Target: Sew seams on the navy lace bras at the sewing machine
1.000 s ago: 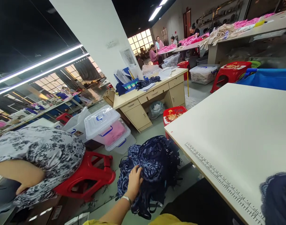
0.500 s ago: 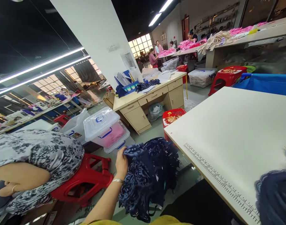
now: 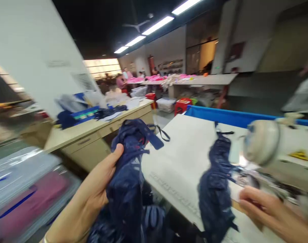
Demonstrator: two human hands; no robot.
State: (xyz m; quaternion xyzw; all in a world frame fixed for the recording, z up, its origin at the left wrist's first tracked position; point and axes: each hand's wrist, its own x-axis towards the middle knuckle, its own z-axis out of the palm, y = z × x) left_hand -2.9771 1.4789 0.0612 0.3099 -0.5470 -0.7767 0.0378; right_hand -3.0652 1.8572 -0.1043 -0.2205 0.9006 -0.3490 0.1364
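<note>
Here the left hand (image 3: 98, 182), raised, clasps a navy garment (image 3: 130, 168); right hand's (image 3: 267, 211) grip unclear.

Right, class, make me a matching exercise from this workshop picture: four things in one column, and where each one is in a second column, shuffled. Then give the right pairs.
Things:
1. navy lace garment
2. second navy garment
3. sewing machine
4. pink heaps of cloth

Places:
A. on the far tables at the back
B. gripped in the left hand
C. at the right end of the white table
D. lying on the white table, beside the right hand

Pairs: 1-B, 2-D, 3-C, 4-A
</note>
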